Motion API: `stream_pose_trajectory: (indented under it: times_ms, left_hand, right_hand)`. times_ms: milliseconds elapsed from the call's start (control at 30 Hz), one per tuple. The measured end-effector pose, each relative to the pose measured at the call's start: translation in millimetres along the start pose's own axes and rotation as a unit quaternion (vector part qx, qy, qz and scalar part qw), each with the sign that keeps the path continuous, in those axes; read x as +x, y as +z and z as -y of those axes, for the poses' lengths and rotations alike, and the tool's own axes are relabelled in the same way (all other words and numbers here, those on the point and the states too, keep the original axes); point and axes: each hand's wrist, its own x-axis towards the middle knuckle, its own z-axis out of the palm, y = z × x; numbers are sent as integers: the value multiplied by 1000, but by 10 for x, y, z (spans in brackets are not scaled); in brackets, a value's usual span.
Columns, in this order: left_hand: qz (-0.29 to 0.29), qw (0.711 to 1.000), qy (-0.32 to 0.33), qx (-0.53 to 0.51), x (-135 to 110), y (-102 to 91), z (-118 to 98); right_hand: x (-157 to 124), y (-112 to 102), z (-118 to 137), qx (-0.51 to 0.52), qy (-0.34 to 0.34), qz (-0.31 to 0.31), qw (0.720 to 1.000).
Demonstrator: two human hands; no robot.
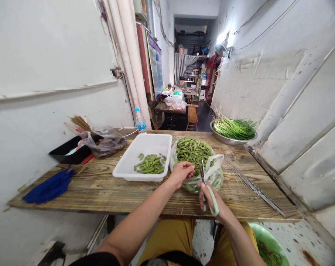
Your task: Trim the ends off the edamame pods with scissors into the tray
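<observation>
My right hand [210, 197] grips a pair of scissors [214, 207] with pale green handles, its blades pointing up and away over a clear plastic bag [218, 162]. Green soybean pods [193, 147] fill that bag. At the bag's near left side, my left hand [183, 173] is closed in a pinch close to the scissor blades; what its fingertips hold is too small to make out. Left of the bag stands a white plastic tray [125, 157] with a small heap of pods [150, 164] towards its near right side.
Metal skewers [256, 188] lie on the wooden table [101, 194] at right, below a metal bowl [231, 140] of green stalks. To the left are a blue cloth [49, 186], black box [70, 149] and water bottle [140, 122]. A green basin [280, 255] stands on the floor. Another person [181, 84] sits far back.
</observation>
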Motion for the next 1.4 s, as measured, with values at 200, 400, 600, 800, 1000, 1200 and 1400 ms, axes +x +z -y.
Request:
stream_pose_trajectory:
  times_ms: [200,400,600,800,1000,1200,1400]
  left_hand:
    - [12,998,-6,54,-8,-105,82]
    - [33,992,-7,122,-39,-84,58]
    - [-130,918,155,342,41,-412,-150]
    - [-267,705,259,604,163,-544,-311]
    - [-69,693,246,674,500,-177,-99]
    - [-61,742,199,637,621,-131,-116]
    - [-50,870,160,464,369,-279,-164]
  right_hand:
    - [-5,-5,-12,-30,3,39,999]
    - [29,-17,3,-48,23,33,998]
    - [55,-13,-46,1,45,-31,998]
    - [38,-8,-63,142,67,24,987]
    - [-15,30,-3,156,71,26,985]
    - [-30,10,-16,117,82,14,990]
    - [48,47,-26,99,85,18,991]
